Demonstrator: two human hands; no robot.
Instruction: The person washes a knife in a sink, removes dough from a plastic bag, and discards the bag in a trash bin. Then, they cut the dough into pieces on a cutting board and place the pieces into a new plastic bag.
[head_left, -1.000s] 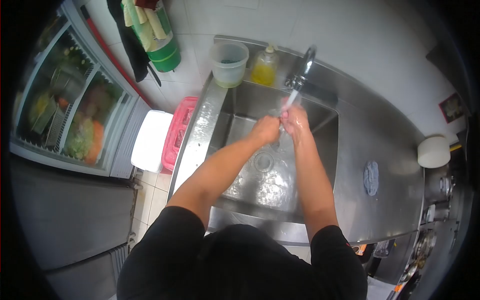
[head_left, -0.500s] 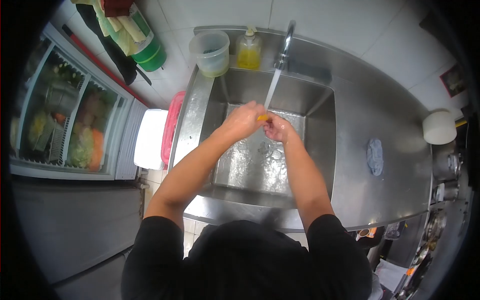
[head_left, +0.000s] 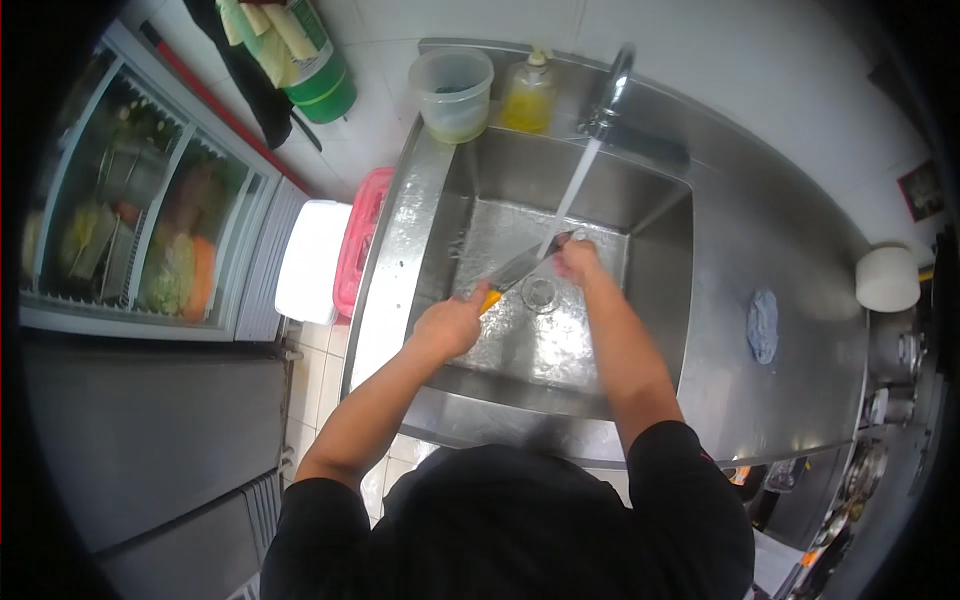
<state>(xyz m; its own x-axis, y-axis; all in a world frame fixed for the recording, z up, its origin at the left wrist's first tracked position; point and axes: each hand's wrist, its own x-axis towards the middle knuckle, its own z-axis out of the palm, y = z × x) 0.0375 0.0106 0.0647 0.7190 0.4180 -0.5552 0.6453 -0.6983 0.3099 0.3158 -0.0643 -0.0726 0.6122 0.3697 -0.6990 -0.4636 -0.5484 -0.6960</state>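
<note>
A knife with a yellow handle and a dark blade is held over the metal sink. My left hand is closed round its yellow handle, lower left of the water stream. At the far end of the blade, my right hand has its fingers pressed together at the tip, just right of the stream. Water runs from the tap and falls beside the blade. The round drain shows beneath the knife.
Behind the sink stand a clear plastic tub and a soap bottle. A blue cloth lies on the right counter. White and red containers and a glass-door fridge are at the left.
My left hand has moved down and left, away from my right hand, and the knife's blade now shows between them. The whole view has shifted slightly.
</note>
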